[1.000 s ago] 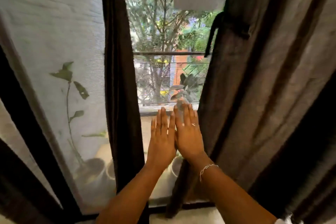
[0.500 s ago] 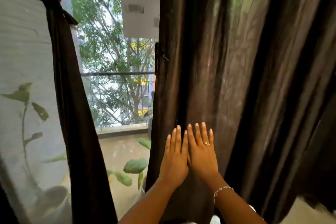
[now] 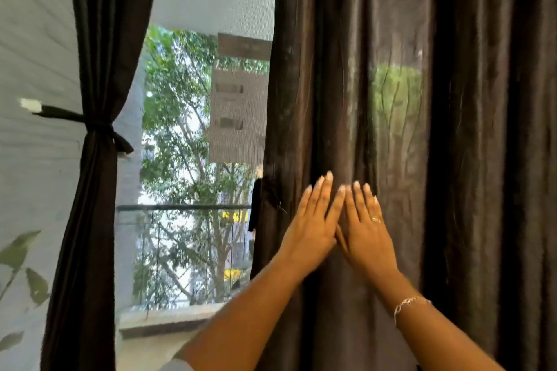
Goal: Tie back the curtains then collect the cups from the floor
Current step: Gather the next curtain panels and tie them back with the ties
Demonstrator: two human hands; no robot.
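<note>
Dark brown curtains [image 3: 391, 99], black tieback [image 3: 90, 123], green tree [image 3: 180, 129]

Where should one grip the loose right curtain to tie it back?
Probably at the free left edge of the right curtain, level with the tie strap hanging there, coming from the window gap. It hangs in loose vertical folds, which could be gathered rightward.

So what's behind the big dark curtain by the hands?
A blurry green glow shines through the right curtain, probably leaves outside. Everything else behind it is covered by the cloth, including where the left hand and right hand spread flat.
</note>
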